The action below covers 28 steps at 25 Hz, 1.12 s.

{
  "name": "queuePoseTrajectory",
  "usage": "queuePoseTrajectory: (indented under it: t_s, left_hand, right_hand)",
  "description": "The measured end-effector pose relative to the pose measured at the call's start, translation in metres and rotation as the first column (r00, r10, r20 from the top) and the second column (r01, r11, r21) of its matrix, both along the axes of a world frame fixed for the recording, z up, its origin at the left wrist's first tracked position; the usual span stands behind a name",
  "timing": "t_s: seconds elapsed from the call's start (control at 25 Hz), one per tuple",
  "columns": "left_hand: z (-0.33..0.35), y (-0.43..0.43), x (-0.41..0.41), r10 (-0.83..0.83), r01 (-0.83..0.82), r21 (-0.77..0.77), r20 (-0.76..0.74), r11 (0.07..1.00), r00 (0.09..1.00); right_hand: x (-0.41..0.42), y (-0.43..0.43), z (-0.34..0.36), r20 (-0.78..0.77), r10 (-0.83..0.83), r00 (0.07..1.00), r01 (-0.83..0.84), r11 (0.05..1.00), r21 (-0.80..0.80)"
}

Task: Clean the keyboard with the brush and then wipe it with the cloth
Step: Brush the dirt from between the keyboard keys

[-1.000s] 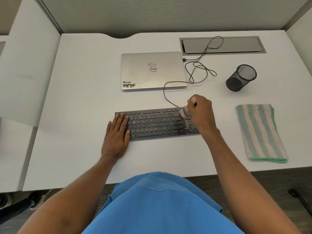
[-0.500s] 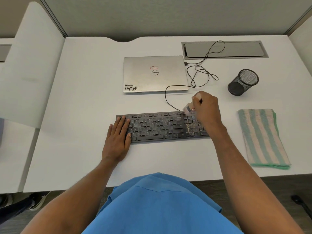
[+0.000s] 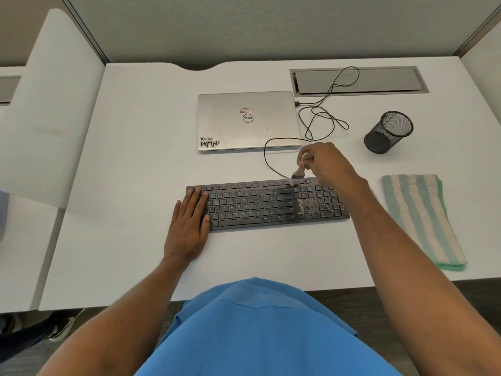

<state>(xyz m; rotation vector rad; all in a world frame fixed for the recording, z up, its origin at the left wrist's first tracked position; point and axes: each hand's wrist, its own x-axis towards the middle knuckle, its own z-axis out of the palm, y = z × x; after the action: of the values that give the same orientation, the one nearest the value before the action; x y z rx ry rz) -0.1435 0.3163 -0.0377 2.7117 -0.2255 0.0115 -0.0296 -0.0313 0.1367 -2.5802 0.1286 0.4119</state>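
Note:
A black keyboard (image 3: 260, 204) lies across the middle of the white desk, with pale crumbs scattered between the main keys and the number pad. My right hand (image 3: 326, 161) grips a small wooden-handled brush (image 3: 298, 176), whose bristles touch the keyboard's top edge above the crumbs. My left hand (image 3: 189, 221) lies flat, fingers together, on the keyboard's left end. A folded green-and-cream striped cloth (image 3: 420, 215) lies on the desk to the right of the keyboard.
A closed silver laptop (image 3: 248, 120) sits behind the keyboard, with a black cable (image 3: 317, 120) looping from it to the keyboard. A black mesh cup (image 3: 387, 131) lies tipped at the back right. A grey cable hatch (image 3: 357, 80) is set in the desk's rear.
My right hand has moved the brush from the keys up to the keyboard's top edge, uncovering the crumb patch. The left hand has stayed put. The camera view has shifted slightly.

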Motion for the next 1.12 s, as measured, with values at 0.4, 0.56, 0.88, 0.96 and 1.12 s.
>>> queuePoseTrajectory:
  t_s: [0.4,0.56,0.88,0.96,1.12]
  left_hand:
    - [0.001,-0.001,0.000,-0.003,0.003,0.003,0.000,1.000,1.000]
    - [0.000,0.000,0.001,-0.004,0.004,0.010,0.002,1.000,1.000]
    - [0.000,0.000,0.001,-0.004,0.004,0.014,0.001,1.000,1.000]
    - [0.000,0.000,0.001,-0.004,0.004,0.015,0.001,1.000,1.000]
    - [0.000,0.000,0.001,-0.005,0.005,0.015,0.003,1.000,1.000]
  right_hand:
    - [0.002,0.017,-0.002,0.037,0.018,0.999,-0.021,0.996,0.081]
    - [0.005,0.001,-0.004,0.005,-0.023,1.000,0.022,0.999,0.033]
    - [-0.011,0.003,-0.005,0.077,-0.063,0.995,0.054,0.991,0.119]
    - [-0.014,0.012,-0.009,0.052,-0.006,0.999,-0.001,0.992,0.123]
    - [-0.016,0.008,-0.012,0.041,0.010,0.999,-0.011,0.999,0.041]
